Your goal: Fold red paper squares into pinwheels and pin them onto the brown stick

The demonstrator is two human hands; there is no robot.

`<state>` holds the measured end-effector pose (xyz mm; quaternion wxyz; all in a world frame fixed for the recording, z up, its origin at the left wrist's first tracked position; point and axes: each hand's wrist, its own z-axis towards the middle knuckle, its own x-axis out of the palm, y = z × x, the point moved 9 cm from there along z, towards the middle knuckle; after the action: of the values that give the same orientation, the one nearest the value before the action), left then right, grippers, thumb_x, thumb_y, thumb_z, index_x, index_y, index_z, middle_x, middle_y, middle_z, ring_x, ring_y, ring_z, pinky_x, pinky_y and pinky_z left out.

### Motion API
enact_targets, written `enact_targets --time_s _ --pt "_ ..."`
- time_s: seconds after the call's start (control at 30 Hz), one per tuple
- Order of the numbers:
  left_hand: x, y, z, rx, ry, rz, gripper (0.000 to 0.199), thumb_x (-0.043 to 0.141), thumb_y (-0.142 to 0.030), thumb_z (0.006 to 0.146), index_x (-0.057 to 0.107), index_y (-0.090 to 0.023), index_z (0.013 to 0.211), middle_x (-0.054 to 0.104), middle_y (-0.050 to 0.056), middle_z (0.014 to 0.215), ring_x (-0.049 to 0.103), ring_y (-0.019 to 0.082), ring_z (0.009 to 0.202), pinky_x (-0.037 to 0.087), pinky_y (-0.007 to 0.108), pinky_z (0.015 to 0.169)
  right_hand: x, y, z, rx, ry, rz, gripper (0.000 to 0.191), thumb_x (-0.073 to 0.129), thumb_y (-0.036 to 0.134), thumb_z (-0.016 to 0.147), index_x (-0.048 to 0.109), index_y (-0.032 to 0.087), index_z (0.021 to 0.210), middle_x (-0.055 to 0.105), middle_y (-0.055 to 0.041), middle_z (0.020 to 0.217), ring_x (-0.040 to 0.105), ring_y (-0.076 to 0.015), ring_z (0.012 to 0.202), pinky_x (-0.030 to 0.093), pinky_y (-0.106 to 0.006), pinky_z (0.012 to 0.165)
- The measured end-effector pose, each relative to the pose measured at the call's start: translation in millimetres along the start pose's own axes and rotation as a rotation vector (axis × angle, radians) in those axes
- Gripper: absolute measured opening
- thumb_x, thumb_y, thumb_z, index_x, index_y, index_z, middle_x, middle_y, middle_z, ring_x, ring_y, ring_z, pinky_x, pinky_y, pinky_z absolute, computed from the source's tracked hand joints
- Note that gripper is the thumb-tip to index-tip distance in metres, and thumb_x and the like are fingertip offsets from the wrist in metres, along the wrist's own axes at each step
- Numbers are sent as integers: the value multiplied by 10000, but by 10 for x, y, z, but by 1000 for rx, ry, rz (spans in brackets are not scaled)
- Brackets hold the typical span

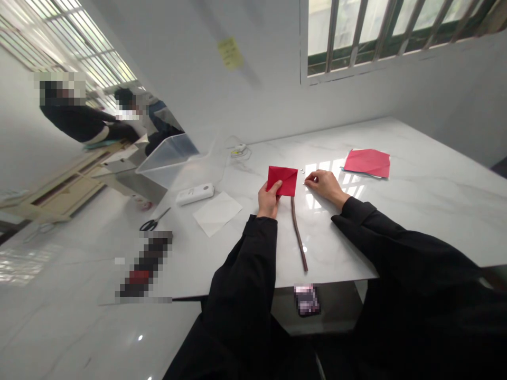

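My left hand (269,199) is closed on a folded red paper square (285,179) with slanting creases, its thumb lying on the front. Below the paper a thin brown stick (299,232) runs down the white tabletop; its top end is hidden behind the square. My right hand (324,183) is low over the table to the right, thumb and fingertips pinched together. A tiny white speck shows at those fingertips, too small to name. Just beyond them lie a few small shiny bits (302,171).
Red paper sheets (368,162) lie at the right. To the left are a white sheet (217,212), a white oblong device (195,194), black scissors (152,222) and a clear plastic bin (170,155). A blurred phone-like object (307,300) sits below the table edge. Two people sit far left.
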<state>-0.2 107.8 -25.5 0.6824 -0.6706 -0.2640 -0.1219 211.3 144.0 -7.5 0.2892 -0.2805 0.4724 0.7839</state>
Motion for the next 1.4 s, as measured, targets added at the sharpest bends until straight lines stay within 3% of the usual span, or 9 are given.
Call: enact_targets --time_s 0.13,0.23,0.63,0.83,1.03,1.23,1.4 --pt "-2 -3 5 -3 -5 43 366 892 -237 580 710 -150 885 730 33 832 652 149 760 509 271 715 -21 -10 6 25 6 43 158 679 254 836 782 179 930 729 -62 852 627 -191 758 451 -296 723" --pt "8 -5 8 -2 -9 63 372 891 -247 581 707 -156 891 725 31 833 647 146 754 505 270 706 19 47 17 -38 48 50 187 713 285 816 790 189 958 729 -67 882 623 -191 769 458 -300 737" --pt "40 5 32 41 11 86 364 893 -244 568 711 -159 872 720 23 813 630 127 717 507 244 676 -38 44 13 34 30 107 115 690 242 798 785 177 801 743 -66 777 644 -200 728 480 -314 720" --pt "58 -7 20 50 10 110 367 900 -252 564 707 -162 863 712 23 802 640 142 750 509 259 709 -145 47 9 115 -51 397 135 703 299 784 714 168 754 747 -53 753 679 -178 707 501 -278 662" --pt "52 -2 26 47 12 127 374 902 -258 563 712 -164 872 716 24 806 641 145 753 512 259 706 -8 -24 13 176 7 699 180 739 328 770 687 156 778 719 -50 718 635 -138 630 505 -250 602" --pt "52 1 38 62 25 130 334 885 -246 588 715 -160 862 718 32 811 645 151 768 515 275 741 28 -167 14 269 -11 739 289 758 434 807 676 159 842 713 -54 727 606 -120 603 498 -234 570" --pt "57 12 48 73 36 144 325 881 -251 595 719 -159 862 723 34 818 650 154 783 519 280 767 24 -127 4 259 25 759 360 794 487 779 696 146 836 704 -54 692 560 -106 545 483 -242 538"
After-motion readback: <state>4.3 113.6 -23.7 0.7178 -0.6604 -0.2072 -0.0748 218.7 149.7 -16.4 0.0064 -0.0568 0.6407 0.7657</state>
